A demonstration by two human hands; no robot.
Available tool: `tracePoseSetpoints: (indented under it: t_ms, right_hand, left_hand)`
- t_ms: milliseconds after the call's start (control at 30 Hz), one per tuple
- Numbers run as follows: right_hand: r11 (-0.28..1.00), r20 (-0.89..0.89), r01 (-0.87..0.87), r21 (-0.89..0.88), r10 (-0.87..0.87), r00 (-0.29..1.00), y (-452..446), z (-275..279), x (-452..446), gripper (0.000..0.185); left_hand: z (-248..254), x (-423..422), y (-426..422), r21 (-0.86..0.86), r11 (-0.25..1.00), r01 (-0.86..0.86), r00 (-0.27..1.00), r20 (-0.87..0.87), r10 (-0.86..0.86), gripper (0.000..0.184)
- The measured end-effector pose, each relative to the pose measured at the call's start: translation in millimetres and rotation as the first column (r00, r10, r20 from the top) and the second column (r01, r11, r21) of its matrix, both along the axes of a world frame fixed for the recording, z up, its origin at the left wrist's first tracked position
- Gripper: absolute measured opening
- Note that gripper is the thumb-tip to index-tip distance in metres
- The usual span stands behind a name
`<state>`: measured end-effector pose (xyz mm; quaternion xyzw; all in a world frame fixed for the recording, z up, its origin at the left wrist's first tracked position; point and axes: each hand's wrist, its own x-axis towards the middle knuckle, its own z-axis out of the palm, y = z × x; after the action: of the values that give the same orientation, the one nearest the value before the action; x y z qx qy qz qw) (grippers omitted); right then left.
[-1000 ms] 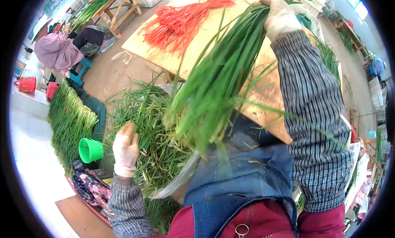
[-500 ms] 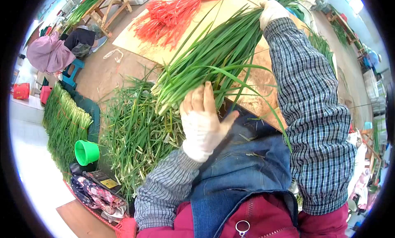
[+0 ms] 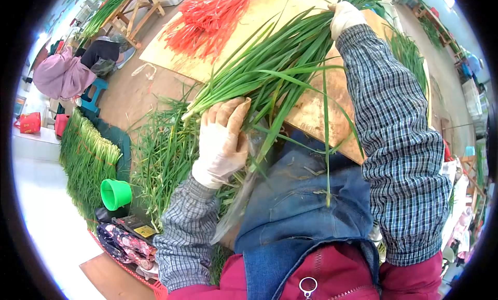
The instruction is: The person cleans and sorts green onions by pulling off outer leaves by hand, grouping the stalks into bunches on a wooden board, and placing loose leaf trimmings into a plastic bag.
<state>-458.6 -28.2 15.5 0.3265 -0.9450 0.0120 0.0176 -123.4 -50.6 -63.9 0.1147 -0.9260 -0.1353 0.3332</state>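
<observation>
A long bunch of garlic chives [image 3: 275, 61] lies slantwise over the wooden board, its pale stem ends at the lower left. My right hand [image 3: 346, 19], in a whitish glove, is closed round the leafy end at the upper right. Near the stem ends, my gloved left hand [image 3: 223, 142] has its fingers curled over the stalks; its thumb is partly hidden. Several loose leaves droop from the bunch over my denim apron [image 3: 306, 196]. Below my left hand hangs a blurred, clear plastic-like strip [image 3: 236, 209].
Red plastic ties [image 3: 207, 22] lie on the wooden board [image 3: 155, 53]. A heap of loose leaves [image 3: 166, 155] is to my left, beside a green bucket [image 3: 115, 194] and stacked chive bundles [image 3: 85, 160]. Another person [image 3: 62, 74] sits at the upper left, near a blue stool [image 3: 93, 95].
My left hand has moved left along the stem ends, and its spread fingers and thumb have curled in. Some leaves now hang lower over the apron. My right hand has barely moved.
</observation>
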Motion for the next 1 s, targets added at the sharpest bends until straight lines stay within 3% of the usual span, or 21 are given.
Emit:
tracePoseSetpoints:
  t_ms: [100, 200, 267, 300, 433, 467, 533, 567, 600, 667, 733, 767, 800, 833, 867, 900, 933, 1000]
  right_hand:
    - [1.000, 0.016, 0.014, -0.004, -0.014, 1.000, 2.6, -3.1, -5.8, 0.047]
    - [1.000, 0.031, 0.025, -0.006, -0.025, 0.999, 2.7, -8.0, -10.0, 0.050]
    - [0.999, 0.039, 0.032, -0.012, -0.031, 0.999, 3.0, -11.2, -11.0, 0.052]
    - [0.999, 0.041, 0.037, -0.015, -0.037, 0.998, 3.4, -12.4, -11.8, 0.053]
    - [0.998, 0.065, 0.059, -0.018, -0.057, 0.996, 2.8, -18.6, -16.7, 0.057]
    - [0.998, 0.075, 0.067, -0.014, -0.066, 0.995, 2.1, -21.0, -19.2, 0.058]
    - [0.996, 0.116, 0.088, 0.002, -0.088, 0.989, -2.7, -25.4, -27.8, 0.060]
    - [0.994, 0.148, 0.105, 0.005, -0.105, 0.984, -5.1, -27.8, -34.0, 0.061]
    - [0.990, 0.202, 0.142, -0.010, -0.137, 0.970, -7.8, -31.2, -39.0, 0.062]
    - [0.894, 0.455, 0.334, -0.300, -0.174, 0.873, -5.5, -30.2, -34.0, 0.056]
    - [0.673, 0.673, 0.549, -0.495, -0.102, 0.733, -6.2, -24.8, -25.7, 0.053]
    - [0.530, 0.754, 0.652, -0.542, -0.036, 0.656, -4.9, -23.5, -21.3, 0.054]
    - [0.593, 0.699, 0.580, -0.558, -0.041, 0.714, -5.1, -26.7, -23.8, 0.050]
    - [0.850, 0.441, 0.264, -0.456, -0.042, 0.897, -2.2, -31.6, -27.3, 0.047]
    - [0.977, 0.085, -0.050, -0.207, 0.069, 0.994, 8.7, -23.1, -16.0, 0.044]
    - [0.980, -0.019, -0.119, -0.162, 0.117, 0.993, 12.3, -23.8, -16.4, 0.041]
    - [0.941, 0.109, -0.041, -0.337, 0.082, 0.991, -1.1, -49.1, -53.8, 0.041]
    - [0.897, 0.198, 0.035, -0.441, 0.059, 0.979, -0.8, -57.6, -74.4, 0.040]
  left_hand:
    - [3.0, 7.5, -17.0, 0.283, 0.936, 0.207, 0.978, -0.069, -0.196, 0.059]
    - [6.5, 9.2, -25.5, 0.011, 0.990, 0.141, 0.983, 0.117, -0.141, 0.054]
    - [2.8, -0.5, -19.3, -0.148, 0.987, 0.060, 0.990, 0.138, -0.039, 0.059]
    - [2.7, -6.0, -15.0, -0.184, 0.983, 0.017, 0.995, 0.097, 0.001, 0.051]
    - [-19.2, -5.1, -17.5, -0.145, 0.986, 0.077, 0.990, -0.109, -0.094, 0.030]
    - [-16.7, 4.2, -13.6, -0.036, 0.992, 0.121, 0.988, -0.096, -0.124, 0.030]
    - [-13.9, 36.4, -5.3, -0.030, 0.995, 0.093, 0.995, 0.045, -0.091, 0.027]
    - [-18.4, 59.7, -5.7, 0.007, 0.995, 0.099, 0.976, 0.196, -0.098, 0.026]
    - [-27.1, 86.0, -8.7, 0.046, 0.994, 0.101, 0.933, 0.343, -0.111, 0.025]
    - [-48.9, 137.6, -18.9, 0.065, 0.980, -0.188, 0.611, 0.789, 0.065, 0.022]
    - [-49.3, 159.7, -15.6, -0.334, 0.924, -0.187, 0.283, 0.882, 0.376, 0.024]
    - [-54.0, 161.7, -11.2, -0.263, 0.929, -0.260, 0.523, 0.771, 0.365, 0.022]
    - [-30.9, 133.8, 0.7, -0.045, 0.960, -0.276, 0.756, 0.606, 0.246, 0.028]
    - [-19.1, 108.1, 10.5, 0.065, 0.981, -0.184, 0.904, 0.403, 0.143, 0.027]
    - [-6.1, 79.8, 20.2, 0.062, 0.991, -0.117, 0.958, 0.270, 0.096, 0.024]
    - [-0.6, 55.3, 29.5, 0.069, 0.987, -0.143, 0.966, 0.225, 0.124, 0.019]
    - [-1.2, 31.5, 33.3, 0.014, 0.975, -0.220, 0.940, 0.271, 0.208, 0.021]
    - [-18.6, -1.6, 32.5, -0.097, 0.923, -0.374, 0.859, 0.339, 0.383, 0.028]
